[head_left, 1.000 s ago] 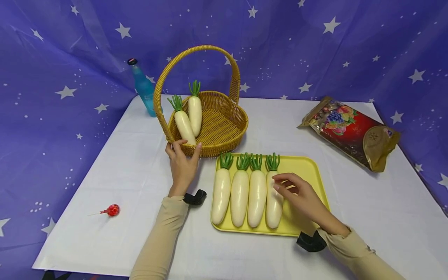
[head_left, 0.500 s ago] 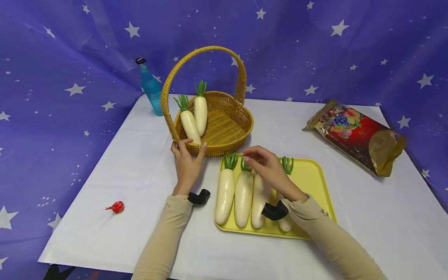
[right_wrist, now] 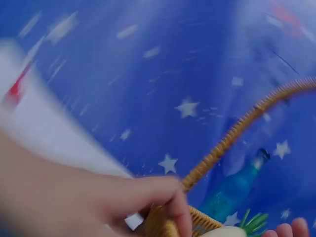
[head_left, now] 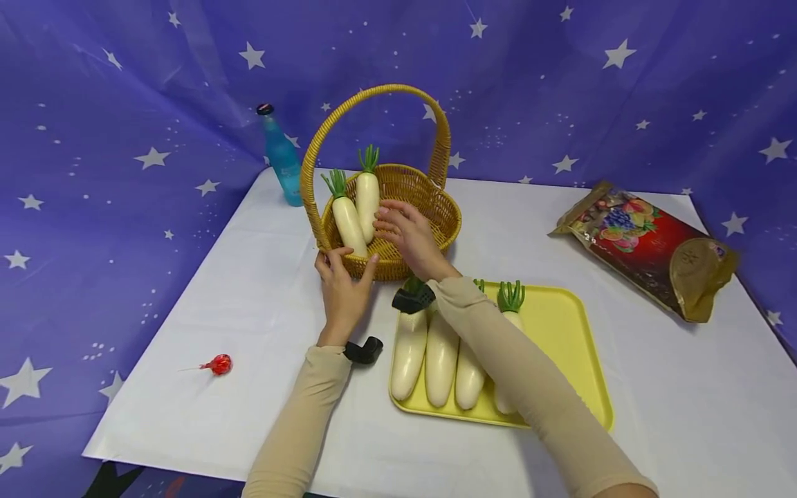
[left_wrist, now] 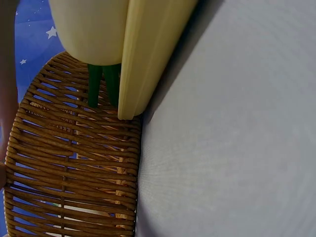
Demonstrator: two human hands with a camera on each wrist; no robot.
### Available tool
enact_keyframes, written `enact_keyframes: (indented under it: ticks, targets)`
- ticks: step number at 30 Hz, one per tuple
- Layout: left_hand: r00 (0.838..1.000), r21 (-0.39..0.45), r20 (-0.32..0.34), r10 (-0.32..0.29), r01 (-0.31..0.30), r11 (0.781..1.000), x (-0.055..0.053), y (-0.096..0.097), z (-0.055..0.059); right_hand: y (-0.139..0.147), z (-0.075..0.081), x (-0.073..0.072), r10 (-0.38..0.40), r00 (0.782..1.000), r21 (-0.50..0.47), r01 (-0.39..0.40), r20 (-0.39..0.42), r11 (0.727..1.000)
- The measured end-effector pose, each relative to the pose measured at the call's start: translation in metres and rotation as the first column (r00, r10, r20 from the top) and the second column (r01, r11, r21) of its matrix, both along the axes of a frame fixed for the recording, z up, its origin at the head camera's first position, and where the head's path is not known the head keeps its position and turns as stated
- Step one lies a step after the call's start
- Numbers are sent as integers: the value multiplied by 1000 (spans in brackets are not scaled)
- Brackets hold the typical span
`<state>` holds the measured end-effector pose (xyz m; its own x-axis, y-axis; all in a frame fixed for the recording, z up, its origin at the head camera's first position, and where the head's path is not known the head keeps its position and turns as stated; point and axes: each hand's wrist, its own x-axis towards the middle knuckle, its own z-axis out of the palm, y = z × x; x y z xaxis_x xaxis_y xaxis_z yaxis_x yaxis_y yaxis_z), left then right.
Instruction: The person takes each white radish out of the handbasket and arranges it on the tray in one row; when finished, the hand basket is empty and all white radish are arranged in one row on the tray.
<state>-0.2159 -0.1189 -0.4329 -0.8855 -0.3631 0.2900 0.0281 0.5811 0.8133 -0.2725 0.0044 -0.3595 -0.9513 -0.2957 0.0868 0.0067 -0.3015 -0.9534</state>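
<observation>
A brown wicker basket (head_left: 414,266) with a tall arched handle stands at the back middle. Two white radishes (head_left: 349,225) with green tops lean inside it at the left. My left hand (head_left: 344,301) holds the basket's front-left rim, fingers bent over it and thumb apart. Over the basket's opening my right hand (head_left: 411,235) is close beside the radishes, fingers loosely bent. In the right wrist view, a radish (right_wrist: 224,232) shows between the right thumb and fingertips, with a gap to the fingertips. Several more radishes (head_left: 409,360) lie side by side on a yellow tray (head_left: 563,332), partly hidden by my right arm.
A blue bottle (head_left: 284,162) stands behind the basket at the left. A red-wrapped lollipop (head_left: 220,364) lies at the front left. On the right is a brown and red snack bag (head_left: 654,252). A starry blue cloth hangs behind the white table (head_left: 249,277).
My right hand has moved from the tray's rightmost radish, up and left across the tray, to over the basket. The left hand stays at the rim. The head view has shifted slightly.
</observation>
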Motion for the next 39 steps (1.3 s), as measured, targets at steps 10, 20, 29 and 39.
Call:
enact_keyframes:
  ticks: [10, 20, 29, 39]
  targets:
    - [1000, -3, -11, -5, 5, 1000, 1, 12, -4, -27, -14, -44, -21, 987, -147, 44, 159, 988]
    - [998, -23, -56, -1, 0, 1000, -1, 4, 1, -41, -12, -48, -102, 992, 129, 92, 72, 987]
    - [1000, -2, 1, -5, 5, 1000, 2, 0, -1, -45, -17, -47, 54, 977, 259, -107, 205, 960]
    - [999, -12, -32, -14, 14, 1000, 1, -2, 0, -47, -13, -47, 135, 961, 327, -211, 240, 921]
